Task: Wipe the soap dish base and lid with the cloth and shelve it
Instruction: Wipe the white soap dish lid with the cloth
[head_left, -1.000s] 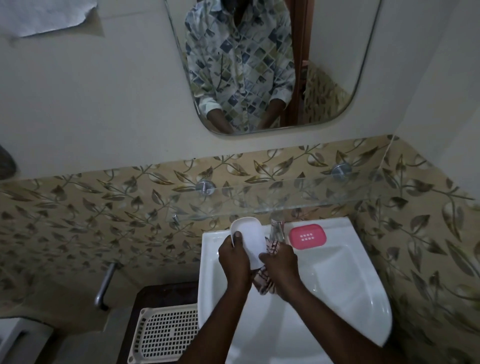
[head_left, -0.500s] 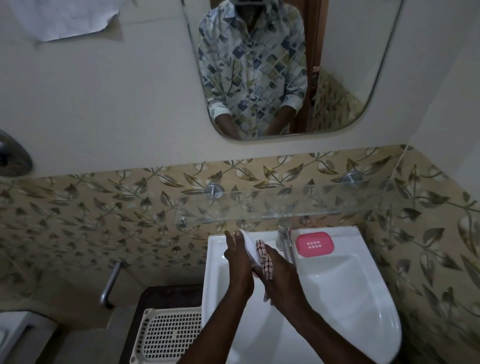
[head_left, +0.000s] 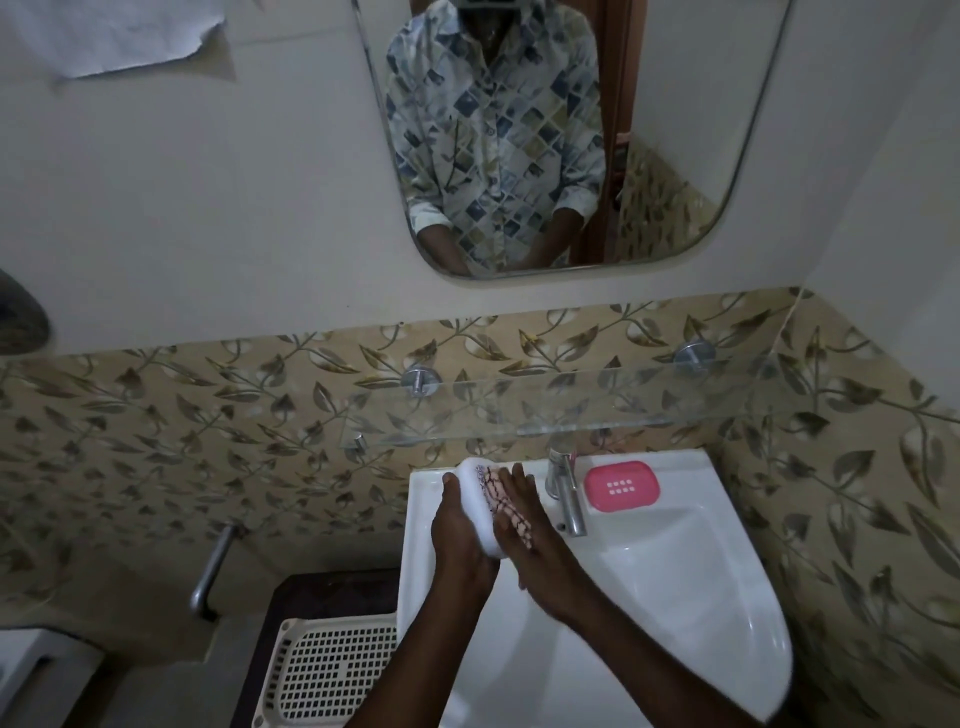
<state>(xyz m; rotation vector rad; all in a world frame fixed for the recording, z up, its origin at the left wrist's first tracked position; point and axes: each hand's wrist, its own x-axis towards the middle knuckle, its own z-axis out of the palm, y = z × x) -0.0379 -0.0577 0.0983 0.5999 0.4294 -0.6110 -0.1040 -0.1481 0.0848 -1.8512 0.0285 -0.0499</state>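
Note:
My left hand (head_left: 460, 535) grips the white soap dish lid (head_left: 480, 506) on edge over the sink's left rim. A red-and-white patterned cloth (head_left: 506, 501) lies against the lid's inner side. My right hand (head_left: 524, 540) presses the cloth onto the lid with fingers stretched flat. The pink soap dish base (head_left: 622, 487) sits on the sink's back ledge, right of the tap. The glass shelf (head_left: 597, 410) runs along the tiled wall above the sink.
A chrome tap (head_left: 566, 493) stands just right of my hands. The white sink (head_left: 701, 597) fills the lower right. A cream perforated basket (head_left: 327, 670) sits lower left on a dark surface. A mirror (head_left: 675, 130) hangs above.
The lid has turned from facing me to edge-on, and my right hand has slid the cloth up along its inner side. The camera has tilted slightly.

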